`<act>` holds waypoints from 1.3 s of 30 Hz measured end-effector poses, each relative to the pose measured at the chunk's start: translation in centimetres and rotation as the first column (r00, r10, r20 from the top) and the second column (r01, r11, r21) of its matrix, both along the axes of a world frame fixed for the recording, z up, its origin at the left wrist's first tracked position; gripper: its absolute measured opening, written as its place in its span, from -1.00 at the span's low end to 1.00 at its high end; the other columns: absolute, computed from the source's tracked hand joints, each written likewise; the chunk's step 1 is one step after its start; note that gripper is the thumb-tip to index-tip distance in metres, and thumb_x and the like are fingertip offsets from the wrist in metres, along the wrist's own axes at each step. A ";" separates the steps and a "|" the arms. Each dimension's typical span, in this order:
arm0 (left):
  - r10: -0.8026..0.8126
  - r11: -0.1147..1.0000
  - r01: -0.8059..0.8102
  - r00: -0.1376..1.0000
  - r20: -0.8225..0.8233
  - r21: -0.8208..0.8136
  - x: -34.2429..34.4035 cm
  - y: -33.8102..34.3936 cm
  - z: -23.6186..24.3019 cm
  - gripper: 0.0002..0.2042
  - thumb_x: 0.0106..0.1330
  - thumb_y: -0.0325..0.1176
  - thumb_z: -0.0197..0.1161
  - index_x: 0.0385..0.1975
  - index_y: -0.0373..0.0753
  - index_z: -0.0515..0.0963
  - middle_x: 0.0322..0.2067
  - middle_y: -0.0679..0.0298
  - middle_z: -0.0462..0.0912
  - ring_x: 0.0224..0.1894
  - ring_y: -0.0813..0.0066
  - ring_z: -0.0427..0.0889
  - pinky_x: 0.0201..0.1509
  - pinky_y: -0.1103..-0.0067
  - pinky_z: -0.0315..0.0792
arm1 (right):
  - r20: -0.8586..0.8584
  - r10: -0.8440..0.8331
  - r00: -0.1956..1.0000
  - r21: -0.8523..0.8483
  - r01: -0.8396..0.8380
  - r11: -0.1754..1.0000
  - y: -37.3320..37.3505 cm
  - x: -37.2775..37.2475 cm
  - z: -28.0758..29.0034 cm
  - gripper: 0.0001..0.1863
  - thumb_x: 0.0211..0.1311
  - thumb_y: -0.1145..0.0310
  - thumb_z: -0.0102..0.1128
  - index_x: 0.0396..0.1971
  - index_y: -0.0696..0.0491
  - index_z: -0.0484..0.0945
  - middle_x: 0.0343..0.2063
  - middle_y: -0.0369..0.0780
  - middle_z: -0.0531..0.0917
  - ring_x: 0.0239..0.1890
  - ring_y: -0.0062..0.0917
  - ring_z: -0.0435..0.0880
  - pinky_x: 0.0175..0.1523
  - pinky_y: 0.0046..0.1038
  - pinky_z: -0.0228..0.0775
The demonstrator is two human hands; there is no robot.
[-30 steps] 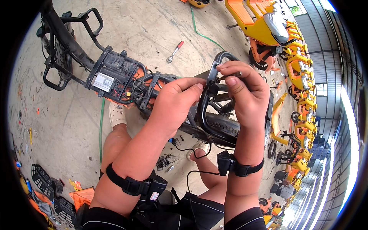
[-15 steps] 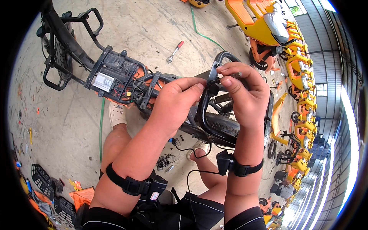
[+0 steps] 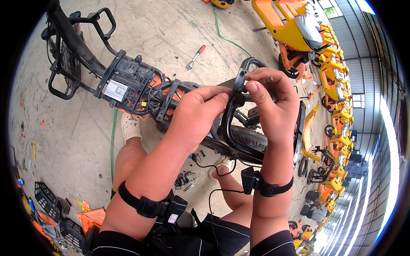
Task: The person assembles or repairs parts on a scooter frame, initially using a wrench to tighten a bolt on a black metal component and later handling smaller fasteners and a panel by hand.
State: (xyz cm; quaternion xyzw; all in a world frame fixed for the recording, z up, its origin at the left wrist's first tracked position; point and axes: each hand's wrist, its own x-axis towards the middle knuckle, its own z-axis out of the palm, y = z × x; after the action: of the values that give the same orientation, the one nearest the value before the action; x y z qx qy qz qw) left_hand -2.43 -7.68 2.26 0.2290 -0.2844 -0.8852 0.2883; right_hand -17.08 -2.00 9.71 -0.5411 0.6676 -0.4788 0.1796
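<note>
A stripped electric scooter frame (image 3: 171, 100) lies across the floor before me, its wiring and a silver-labelled controller box (image 3: 115, 91) exposed. At its right end rises a black tubular loop (image 3: 226, 123) with a flat bracket plate. My left hand (image 3: 194, 111) is closed, thumb and forefinger pinched against the left side of that plate; whatever sits between the tips is hidden. On the plate's right side, my right hand (image 3: 275, 100) curls its thumb and fingers round a small black bolt (image 3: 244, 89). A short metal rod (image 3: 268, 80) pokes out behind the right fingers.
A red-handled ratchet wrench (image 3: 196, 57) lies on the concrete beyond the frame. Loose screws (image 3: 183, 179) are heaped near my feet. A green hose (image 3: 224, 37) crosses the floor. Yellow scooters (image 3: 294, 30) line the right side; orange panels and black crates (image 3: 47, 200) lie lower left.
The black loop has shifted slightly, and my right thumb and fingers have moved a little at the bolt. My left hand keeps its pinch at the plate.
</note>
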 end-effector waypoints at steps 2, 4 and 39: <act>-0.001 1.000 0.001 1.000 0.005 -0.002 0.0 0.0 0.0 -0.77 0.42 -0.38 0.19 -0.03 -0.33 0.62 -0.27 0.39 0.69 -0.29 0.72 0.52 -0.13 0.68 0.42 | -0.019 0.043 0.999 0.022 -0.043 0.999 0.3 -0.4 0.0 -0.88 0.27 0.54 0.28 -0.22 0.20 0.63 -0.23 -0.23 0.69 -0.26 -0.68 0.54 -0.13 -0.62 0.38; 0.014 1.000 -0.014 1.000 0.003 0.004 0.0 0.0 0.2 -0.75 0.43 -0.40 0.15 -0.02 -0.41 0.60 -0.27 0.36 0.68 -0.29 0.73 0.53 -0.18 0.72 0.42 | -0.027 0.114 0.993 0.013 -0.113 0.993 0.3 -0.5 0.1 -0.88 0.30 0.55 0.23 -0.19 0.22 0.61 -0.17 -0.14 0.71 -0.17 -0.61 0.63 -0.03 -0.56 0.47; 0.026 1.000 -0.026 0.999 0.024 -0.009 -0.1 0.0 0.2 -0.74 0.44 -0.39 0.15 -0.01 -0.41 0.61 -0.30 0.38 0.67 -0.31 0.74 0.50 -0.20 0.73 0.40 | 0.053 0.085 0.995 0.076 -0.088 0.993 0.2 0.6 1.2 -0.83 0.34 0.49 0.21 -0.14 0.21 0.63 -0.19 -0.20 0.71 -0.20 -0.60 0.61 -0.03 -0.55 0.42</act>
State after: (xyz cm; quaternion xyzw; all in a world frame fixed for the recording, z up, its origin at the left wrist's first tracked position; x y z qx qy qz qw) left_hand -2.49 -7.64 2.46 0.2420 -0.2886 -0.8774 0.2971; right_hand -16.49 -1.83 10.92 -0.5500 0.6571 -0.4573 0.2378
